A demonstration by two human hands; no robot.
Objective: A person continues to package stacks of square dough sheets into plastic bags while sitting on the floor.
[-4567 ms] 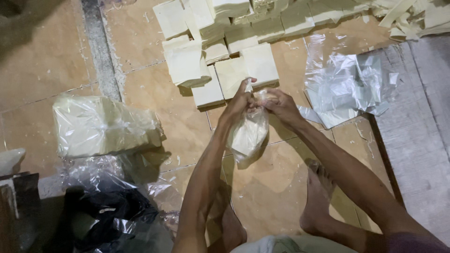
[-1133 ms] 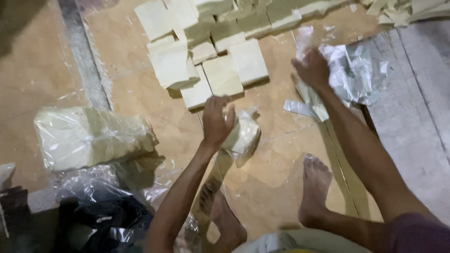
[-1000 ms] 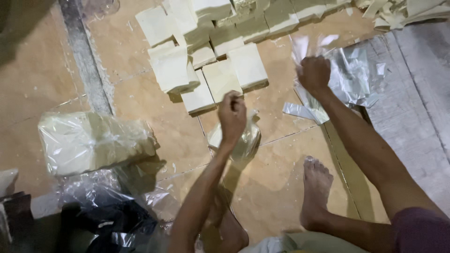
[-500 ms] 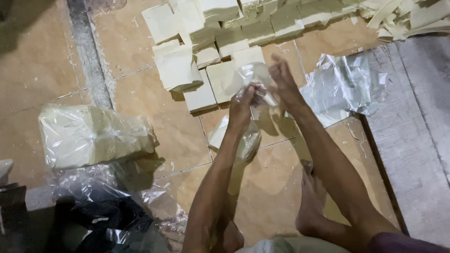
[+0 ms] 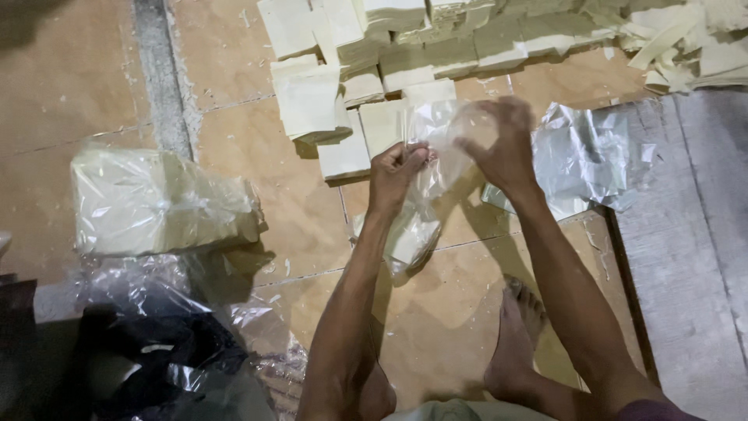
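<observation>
My left hand (image 5: 393,171) pinches the edge of a thin clear plastic bag (image 5: 440,140) held above the tiled floor. My right hand (image 5: 499,140) grips the same bag from the other side, its fingers curled into the film. Below the hands lies a small filled bag (image 5: 405,238) holding pale yellow blocks. Beyond the hands, stacks of pale yellow square blocks (image 5: 358,86) cover the floor.
A large bagged bundle of blocks (image 5: 156,203) lies at the left. A heap of loose clear bags (image 5: 584,160) sits right of my right hand. Crumpled plastic and a dark bag (image 5: 148,343) are at lower left. My bare foot (image 5: 518,343) rests on the tiles.
My right hand went to the heap of clear bags at the right and came back with one. Both hands now hold it above the small filled bag.
</observation>
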